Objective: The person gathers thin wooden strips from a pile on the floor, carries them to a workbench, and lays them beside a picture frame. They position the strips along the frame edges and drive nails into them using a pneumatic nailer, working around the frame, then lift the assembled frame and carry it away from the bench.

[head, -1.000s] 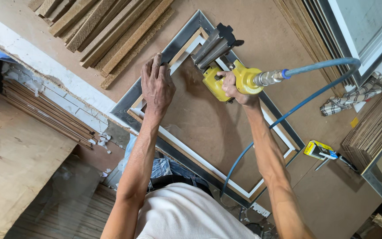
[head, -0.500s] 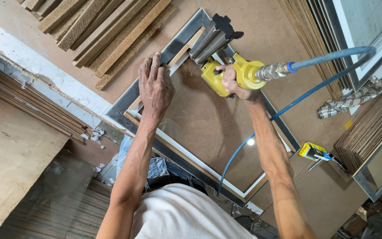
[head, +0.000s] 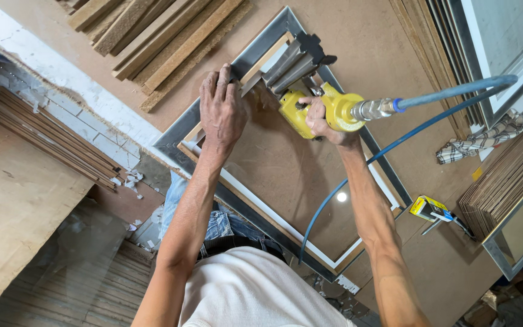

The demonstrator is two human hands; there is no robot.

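Two hands work at the top corner of a frame [head: 177, 136] that lies face down on a brown bench [head: 388, 36]. Against the earlier views little differs: both hands sit a touch higher and further left in the picture, the camera having shifted, and the hose arcs a little higher toward the right edge. The left hand [head: 222, 109] lies flat with fingers spread, palm pressing the backing board [head: 273, 175] and fingertips reaching the frame's grey rail at upper centre. The right hand [head: 322, 121] is clamped around the grip of a yellow nailer [head: 319, 109], whose dark nose rests on the board just inside the frame's top corner, right of the left hand. A blue hose [head: 455, 91] runs from the nailer's rear to the upper right, and a second loop drops across the board toward bottom centre. Wood strips [head: 152, 36] are stacked at upper left, a checked cloth [head: 479, 142] lies at right, and a small yellow tool [head: 431, 208] sits at lower right near a stack of boards [head: 503, 188]. Plywood [head: 13, 200] fills the lower left.
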